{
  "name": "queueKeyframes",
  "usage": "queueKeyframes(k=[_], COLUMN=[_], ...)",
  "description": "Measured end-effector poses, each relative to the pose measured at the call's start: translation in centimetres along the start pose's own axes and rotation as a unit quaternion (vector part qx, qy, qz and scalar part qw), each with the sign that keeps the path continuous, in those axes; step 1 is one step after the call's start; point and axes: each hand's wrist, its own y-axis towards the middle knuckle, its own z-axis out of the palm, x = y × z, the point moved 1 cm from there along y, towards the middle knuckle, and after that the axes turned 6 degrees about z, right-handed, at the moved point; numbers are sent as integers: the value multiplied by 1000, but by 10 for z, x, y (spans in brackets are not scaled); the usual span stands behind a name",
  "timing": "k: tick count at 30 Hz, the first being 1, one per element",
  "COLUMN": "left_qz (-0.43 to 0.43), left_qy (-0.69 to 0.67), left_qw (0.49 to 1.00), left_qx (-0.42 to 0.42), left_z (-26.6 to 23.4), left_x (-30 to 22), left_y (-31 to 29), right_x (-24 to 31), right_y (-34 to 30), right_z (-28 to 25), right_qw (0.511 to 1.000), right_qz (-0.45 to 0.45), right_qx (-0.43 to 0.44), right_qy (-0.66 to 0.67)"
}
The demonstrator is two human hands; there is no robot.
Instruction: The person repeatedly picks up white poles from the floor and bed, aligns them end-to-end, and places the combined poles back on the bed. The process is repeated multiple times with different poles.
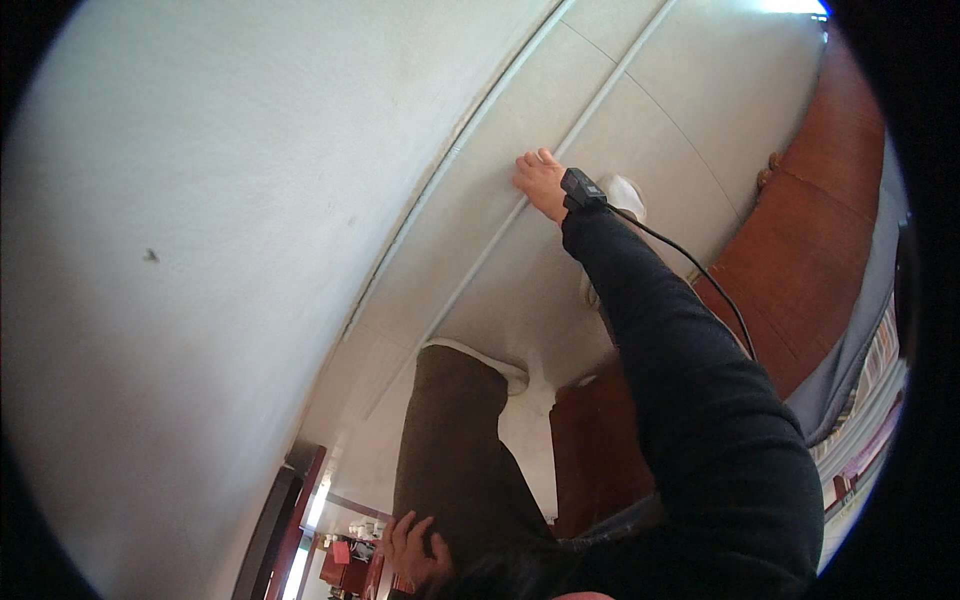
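Note:
My right hand (541, 184) reaches down over a long thin white rod (605, 95) close to the floor. Its fingers curl across the rod, which passes under the palm. A black device (582, 190) with a cable is strapped to that wrist, over a dark sleeve. At the lower left, my left hand (418, 548) rests on my brown trouser leg (450, 450) with its fingers spread and nothing in them.
A pale wall (200, 200) fills the left side, with a light strip (470, 130) along its base. Reddish-brown furniture (800, 260) stands on the right, grey and striped cloth over it. My pale shoes (500, 372) are on the tiled floor (690, 90). Red items (345, 570) appear at the bottom.

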Motion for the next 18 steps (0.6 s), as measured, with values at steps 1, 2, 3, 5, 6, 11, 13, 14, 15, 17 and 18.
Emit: queueKeyframes(k=[1, 2, 3, 5, 6, 11, 13, 14, 15, 17, 18], left_qz=[0, -12, -23, -35, -33, -53, -44, -36, -32, -18, -9], left_qy=[-7, -9, -11, -4, 3, -42, -38, -44, -45, -46, -46], left_qw=[1000, 1000, 1000, 999, 999, 998, 998, 998, 997, 995, 994], left_qx=[0, 2, 4, 15, 16, -10, -22, -39, -59, -90, -101], left_z=[-1, -2, -2, -7, -8, -12, -12, -12, -11, -9, -9], left_x=[-1, -2, -4, -12, -16, -37, -44, -48, -52, -58, -59], left_y=[0, 2, 3, 3, 6, 9, 11, 11, 12, 13, 14], right_x=[-3, -5, -5, 2, 9, 47, 72, 77, 86, 104, 111], right_y=[-4, -5, -3, -6, -1, 11, 8, 2, -4, -20, -31], right_z=[2, 3, 2, -2, -7, -65, -100, -119, -139, -180, -201], right_qw=[1000, 999, 999, 997, 995, 972, 972, 961, 955, 942, 937], right_qz=[-20, -31, -43, -58, -62, -180, -185, -211, -229, -259, -268], right_qx=[-6, -15, -24, -4, 19, 97, 105, 102, 103, 107, 99], right_qy=[3, 10, 18, 50, 70, 113, 104, 145, 157, 184, 200])
